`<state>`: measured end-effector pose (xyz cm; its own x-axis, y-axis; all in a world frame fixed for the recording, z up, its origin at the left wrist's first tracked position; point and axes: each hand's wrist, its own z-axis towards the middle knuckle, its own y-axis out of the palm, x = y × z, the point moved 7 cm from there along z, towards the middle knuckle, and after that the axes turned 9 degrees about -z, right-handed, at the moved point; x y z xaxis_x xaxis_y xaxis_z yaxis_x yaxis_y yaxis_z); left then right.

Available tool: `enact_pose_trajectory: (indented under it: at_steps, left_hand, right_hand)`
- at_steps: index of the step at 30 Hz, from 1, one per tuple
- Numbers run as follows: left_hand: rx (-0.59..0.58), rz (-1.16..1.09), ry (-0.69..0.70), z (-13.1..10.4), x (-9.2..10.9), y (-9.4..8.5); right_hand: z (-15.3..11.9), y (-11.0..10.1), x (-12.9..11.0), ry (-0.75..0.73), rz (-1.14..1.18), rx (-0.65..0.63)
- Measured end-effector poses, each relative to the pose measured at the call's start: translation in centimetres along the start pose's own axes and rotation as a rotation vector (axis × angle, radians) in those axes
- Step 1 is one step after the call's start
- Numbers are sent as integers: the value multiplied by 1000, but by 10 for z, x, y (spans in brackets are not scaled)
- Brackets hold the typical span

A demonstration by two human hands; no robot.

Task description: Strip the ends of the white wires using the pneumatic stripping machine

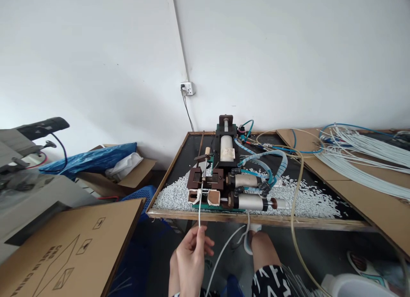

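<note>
My left hand (190, 256) is raised just below the table's front edge, pinching a thin white wire (200, 207) between thumb and fingers. The wire runs straight up from my fingers into the front jaws of a small pneumatic machine (224, 177) with brown blocks, silver cylinders and blue hoses, standing on the black tabletop. Around the machine's front lies a heap of small white cut bits (307, 201). My right hand is out of view. My bare knee (262, 250) shows under the table.
The wooden-rimmed table (288, 221) carries a bundle of white wires (361, 169) on cardboard at the right. A clear hose (296, 211) hangs over the front edge. A printed cardboard box (70, 250) sits at lower left, an open box with a blue bag (92, 158) behind it.
</note>
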<state>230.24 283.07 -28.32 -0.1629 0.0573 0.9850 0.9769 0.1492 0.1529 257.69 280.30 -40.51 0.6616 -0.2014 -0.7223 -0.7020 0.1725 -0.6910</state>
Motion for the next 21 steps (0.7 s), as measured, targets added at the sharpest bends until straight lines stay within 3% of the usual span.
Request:
enact_pose_trajectory:
  at_steps: [12,17,21]
  left_hand:
    - [-5,-60,-51,6,-1,1]
    - [17,-20,-5,7,11,0]
    - [-48,175,88,-2,24,1]
  right_hand:
    - [-7,-11,-16,36,30,17]
    - [-12,-17,-14,105,73,133]
    - [-18,-14,-5,170,97,239]
